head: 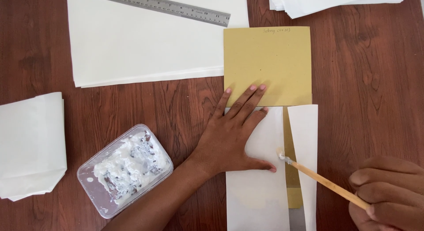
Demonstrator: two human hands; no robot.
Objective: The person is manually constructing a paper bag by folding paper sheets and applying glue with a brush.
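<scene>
My left hand (234,134) lies flat, fingers spread, on a folded white paper sheet (260,187) and the lower edge of a tan cardboard template (267,63). The paper is wrapped round the card, with a narrow right flap (304,138) folded over it and a strip of tan showing between. My right hand (386,193) grips a thin wooden stick (327,183) whose white, paste-covered tip (281,155) touches the edge of the left paper flap.
A clear plastic tub of white paste (123,169) sits to the left of my forearm. A large white sheet stack (145,41) with a steel ruler (163,6) lies at the back. Folded white paper (31,145) at far left, more sheets (335,1) top right, on a dark wooden table (375,81).
</scene>
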